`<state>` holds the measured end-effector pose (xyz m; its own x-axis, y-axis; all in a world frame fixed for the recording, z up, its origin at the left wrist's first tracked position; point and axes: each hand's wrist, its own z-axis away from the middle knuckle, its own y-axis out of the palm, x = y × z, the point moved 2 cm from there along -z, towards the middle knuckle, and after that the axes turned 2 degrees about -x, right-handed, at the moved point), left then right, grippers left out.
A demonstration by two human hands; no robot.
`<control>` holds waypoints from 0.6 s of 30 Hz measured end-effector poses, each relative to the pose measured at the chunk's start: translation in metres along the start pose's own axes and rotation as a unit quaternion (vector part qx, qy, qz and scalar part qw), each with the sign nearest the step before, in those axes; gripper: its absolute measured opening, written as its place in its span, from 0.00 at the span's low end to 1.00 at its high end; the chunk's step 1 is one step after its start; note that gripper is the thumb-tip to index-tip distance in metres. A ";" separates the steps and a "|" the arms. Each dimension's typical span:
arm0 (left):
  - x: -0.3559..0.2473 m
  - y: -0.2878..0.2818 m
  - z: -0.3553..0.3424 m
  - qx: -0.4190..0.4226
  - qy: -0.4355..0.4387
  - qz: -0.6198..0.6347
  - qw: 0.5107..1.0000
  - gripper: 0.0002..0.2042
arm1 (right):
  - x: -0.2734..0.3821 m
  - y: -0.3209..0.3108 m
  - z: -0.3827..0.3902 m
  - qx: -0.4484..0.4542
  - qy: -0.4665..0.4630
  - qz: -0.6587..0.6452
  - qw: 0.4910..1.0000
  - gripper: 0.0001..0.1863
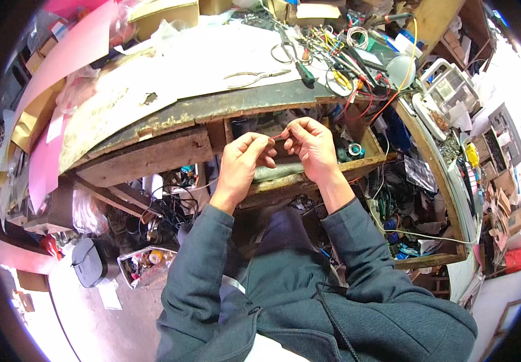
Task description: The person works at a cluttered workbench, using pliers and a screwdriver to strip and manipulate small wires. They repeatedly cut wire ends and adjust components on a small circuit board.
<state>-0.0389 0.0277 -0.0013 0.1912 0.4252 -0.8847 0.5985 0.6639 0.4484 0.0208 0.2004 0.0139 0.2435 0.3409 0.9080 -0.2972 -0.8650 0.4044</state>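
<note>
My left hand [245, 161] and my right hand [313, 148] are raised close together over an open wooden drawer [309, 178] under the workbench. Between their fingertips they pinch a thin red wire [280, 135], each hand gripping one end. The fingers of both hands are curled around it. Both forearms are in dark grey-green sleeves and come up from the lower edge.
The worn workbench top [170, 78] holds pliers [254, 76], scissors [286, 45], a green-handled screwdriver [301, 71] and tangled red and yellow leads [363, 84]. Pink sheets [61, 66] lie at left. A white meter [447, 90] stands at right. Clutter fills the shelves and floor below.
</note>
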 end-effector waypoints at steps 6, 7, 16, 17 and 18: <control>-0.001 0.009 0.000 -0.043 0.052 -0.138 0.988 0.11 | 0.000 0.005 0.006 0.040 -0.042 0.119 0.991 0.04; 0.001 0.010 -0.002 -0.036 0.074 -0.191 0.978 0.10 | -0.001 0.005 0.006 0.051 -0.051 0.139 0.988 0.04; 0.003 0.004 0.005 -0.062 0.166 -0.284 0.942 0.06 | -0.003 0.012 0.009 0.030 -0.043 0.114 0.992 0.04; 0.000 0.005 0.006 -0.071 0.175 -0.293 0.937 0.05 | -0.003 0.012 0.009 0.021 -0.044 0.100 0.994 0.05; -0.002 0.003 0.007 -0.071 0.183 -0.301 0.933 0.05 | -0.003 0.010 0.008 0.008 -0.049 0.087 0.995 0.06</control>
<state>-0.0318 0.0245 0.0013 -0.4405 0.1141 -0.8905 0.3976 0.9141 -0.0796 0.0243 0.1880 0.0138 0.2785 0.1497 0.9487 -0.3276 -0.9137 0.2404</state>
